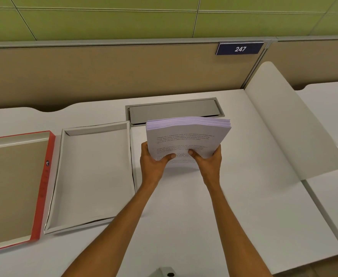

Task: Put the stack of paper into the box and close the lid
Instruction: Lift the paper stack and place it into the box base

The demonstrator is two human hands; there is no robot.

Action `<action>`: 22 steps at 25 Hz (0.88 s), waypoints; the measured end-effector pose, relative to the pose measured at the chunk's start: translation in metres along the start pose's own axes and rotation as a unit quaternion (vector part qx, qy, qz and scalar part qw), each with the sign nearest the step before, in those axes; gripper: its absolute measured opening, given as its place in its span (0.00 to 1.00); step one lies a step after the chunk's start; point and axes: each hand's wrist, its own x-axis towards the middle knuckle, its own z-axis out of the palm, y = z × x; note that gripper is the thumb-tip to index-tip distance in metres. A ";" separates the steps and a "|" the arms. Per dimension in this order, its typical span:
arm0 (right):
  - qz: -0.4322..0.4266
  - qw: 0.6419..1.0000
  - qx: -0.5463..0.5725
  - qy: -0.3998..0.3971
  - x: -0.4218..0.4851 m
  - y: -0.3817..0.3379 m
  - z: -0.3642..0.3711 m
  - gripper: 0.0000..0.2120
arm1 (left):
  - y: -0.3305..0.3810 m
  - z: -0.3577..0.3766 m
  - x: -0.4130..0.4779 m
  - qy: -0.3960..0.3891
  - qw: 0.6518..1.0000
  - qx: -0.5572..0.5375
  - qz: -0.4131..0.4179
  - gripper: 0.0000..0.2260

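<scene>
A thick stack of printed white paper (188,134) is held upright on its lower edge above the desk, right of the box. My left hand (154,161) grips its lower left corner and my right hand (209,159) grips its lower right corner, thumbs on the front sheet. The open white box (57,188) lies flat to the left of the stack, with nothing inside. Its red-edged lid (43,186) rests upside down at the far left, touching the box's left side.
A grey cable hatch (174,112) is set into the white desk (234,206) behind the stack. A curved white divider (295,124) stands on the right. A tan partition with a "247" sign (240,48) closes the back.
</scene>
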 end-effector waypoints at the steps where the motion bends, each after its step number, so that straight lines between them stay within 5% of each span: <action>1: 0.000 1.000 0.002 0.005 0.000 0.000 0.002 0.37 | 0.000 0.000 0.000 0.005 1.000 -0.003 -0.001 0.31; 7: -0.004 0.999 -0.012 0.045 0.000 -0.009 0.015 0.29 | 0.007 0.005 0.004 0.022 1.000 0.005 -0.019 0.24; 15: 0.074 0.976 -0.207 -0.002 0.018 -0.049 0.019 0.34 | 0.032 -0.014 0.035 0.003 0.986 0.110 -0.125 0.25; 22: 0.100 0.962 -0.247 -0.054 0.006 -0.051 0.043 0.32 | 0.031 -0.043 0.042 -0.012 0.978 0.126 -0.168 0.19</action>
